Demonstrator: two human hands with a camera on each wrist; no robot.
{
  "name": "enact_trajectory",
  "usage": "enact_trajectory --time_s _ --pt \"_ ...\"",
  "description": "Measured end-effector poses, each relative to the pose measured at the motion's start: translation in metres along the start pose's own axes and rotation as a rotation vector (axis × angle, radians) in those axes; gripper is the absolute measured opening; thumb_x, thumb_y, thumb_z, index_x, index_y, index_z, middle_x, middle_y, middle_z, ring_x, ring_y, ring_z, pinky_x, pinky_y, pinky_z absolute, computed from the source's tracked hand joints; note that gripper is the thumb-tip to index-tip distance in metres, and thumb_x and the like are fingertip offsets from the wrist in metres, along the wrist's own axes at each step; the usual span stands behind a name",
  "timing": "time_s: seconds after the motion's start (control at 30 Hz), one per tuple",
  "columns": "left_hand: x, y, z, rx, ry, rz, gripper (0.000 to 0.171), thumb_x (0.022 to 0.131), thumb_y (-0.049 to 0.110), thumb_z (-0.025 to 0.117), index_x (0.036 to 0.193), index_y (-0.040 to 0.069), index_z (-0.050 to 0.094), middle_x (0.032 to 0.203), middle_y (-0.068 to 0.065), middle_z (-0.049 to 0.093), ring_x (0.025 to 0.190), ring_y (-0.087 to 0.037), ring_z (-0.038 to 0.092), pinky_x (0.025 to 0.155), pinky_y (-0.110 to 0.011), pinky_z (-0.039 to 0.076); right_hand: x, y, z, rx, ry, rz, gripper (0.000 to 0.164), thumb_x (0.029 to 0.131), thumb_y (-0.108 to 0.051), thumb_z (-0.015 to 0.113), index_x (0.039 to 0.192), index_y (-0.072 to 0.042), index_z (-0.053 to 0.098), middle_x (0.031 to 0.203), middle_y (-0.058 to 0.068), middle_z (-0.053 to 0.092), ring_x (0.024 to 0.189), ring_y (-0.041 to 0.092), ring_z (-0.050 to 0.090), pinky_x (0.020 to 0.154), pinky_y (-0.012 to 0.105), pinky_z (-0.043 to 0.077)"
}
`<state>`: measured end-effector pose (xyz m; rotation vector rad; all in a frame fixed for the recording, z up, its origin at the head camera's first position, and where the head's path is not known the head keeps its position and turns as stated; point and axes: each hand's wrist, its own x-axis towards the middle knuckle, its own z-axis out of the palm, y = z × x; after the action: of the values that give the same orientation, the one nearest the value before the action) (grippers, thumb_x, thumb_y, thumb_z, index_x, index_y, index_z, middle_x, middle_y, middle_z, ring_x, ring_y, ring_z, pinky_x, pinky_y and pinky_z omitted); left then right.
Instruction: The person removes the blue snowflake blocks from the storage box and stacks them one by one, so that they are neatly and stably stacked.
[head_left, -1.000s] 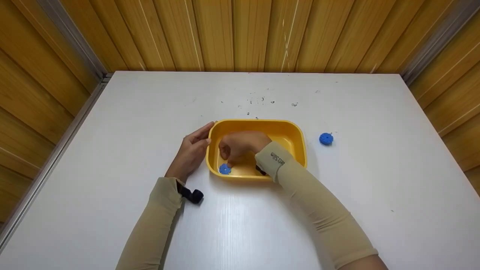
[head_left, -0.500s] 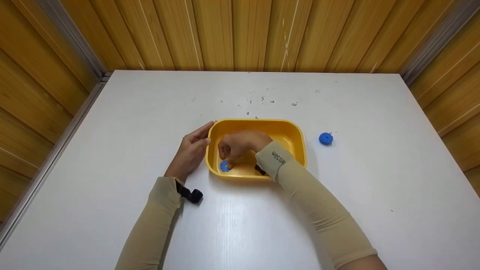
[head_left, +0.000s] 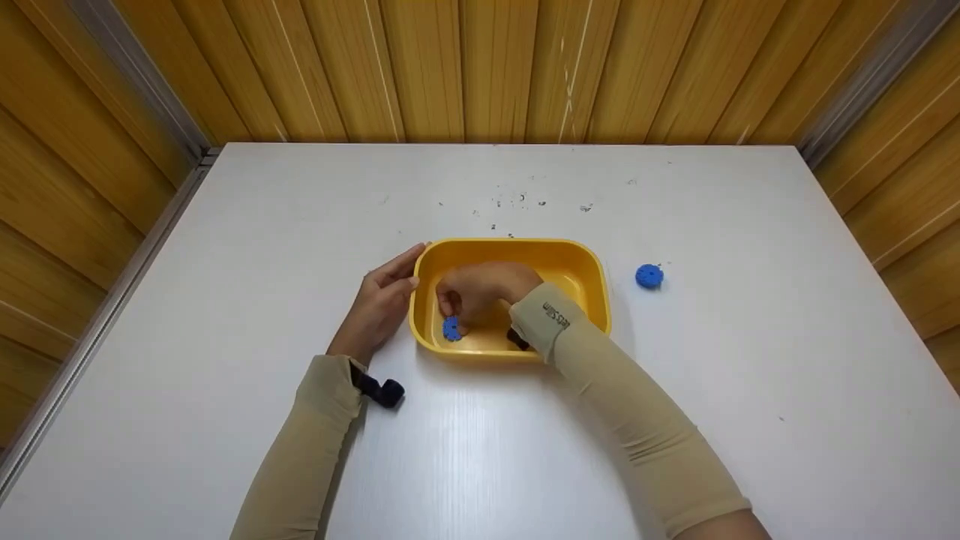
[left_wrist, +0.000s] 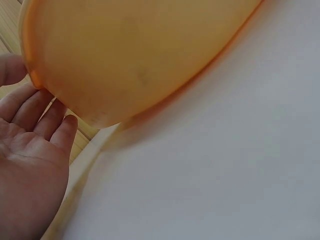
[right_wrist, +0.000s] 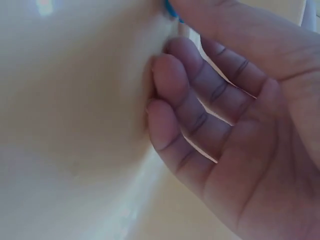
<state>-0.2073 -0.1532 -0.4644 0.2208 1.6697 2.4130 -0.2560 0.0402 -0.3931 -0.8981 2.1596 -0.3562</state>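
A yellow plastic tub (head_left: 592,259) sits on the white table. Its left end is touched by my left hand (head_left: 381,306), fingers fairly straight along the outside wall and thumb against the rim; the left wrist view shows the palm beside the tub wall (left_wrist: 145,55). Inside the tub, my right hand (head_left: 480,291) pinches a blue notched disc (head_left: 451,328) near the front left corner. The disc stands tilted. Only a sliver of blue disc (right_wrist: 171,9) shows by the thumb in the right wrist view, where the other fingers curl loosely near the tub wall.
A second blue notched piece (head_left: 649,276) lies on the table right of the tub. Dark scuff marks (head_left: 523,199) dot the table (head_left: 300,195) behind it. Wood-patterned walls (head_left: 495,67) enclose the back and sides.
The blue disc in the tub lay flat near the right fingertips; now it is tipped up and pinched, slightly farther from the front wall. The left hand stays at the tub's left end.
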Motion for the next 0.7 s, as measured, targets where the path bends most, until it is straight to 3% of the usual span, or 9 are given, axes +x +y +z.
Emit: enact_trajectory --time_s 0.33,0.7 --pt "0.000 -0.001 -0.001 0.013 0.001 -0.005 0.060 0.098 -0.006 0.044 0.157 -0.002 0.033 0.166 -0.016 0.033 0.157 -0.025 0.029 0.128 -0.035 0.026 -0.001 0.000 -0.006 0.000 0.024 -0.062 0.017 0.088 -0.003 0.076 0.097 -0.011 0.063 0.092 0.001 0.060 0.083 0.016 0.050 0.069 0.021 0.044" --pt "0.002 0.001 -0.001 0.013 0.020 -0.038 0.060 0.098 -0.006 0.046 0.157 0.000 0.035 0.166 -0.013 0.034 0.156 -0.022 0.029 0.129 -0.034 0.025 -0.007 0.004 -0.011 -0.015 0.082 -0.142 0.011 0.089 0.002 0.070 0.097 -0.005 0.069 0.091 0.004 0.065 0.082 0.016 0.052 0.070 0.019 0.044"
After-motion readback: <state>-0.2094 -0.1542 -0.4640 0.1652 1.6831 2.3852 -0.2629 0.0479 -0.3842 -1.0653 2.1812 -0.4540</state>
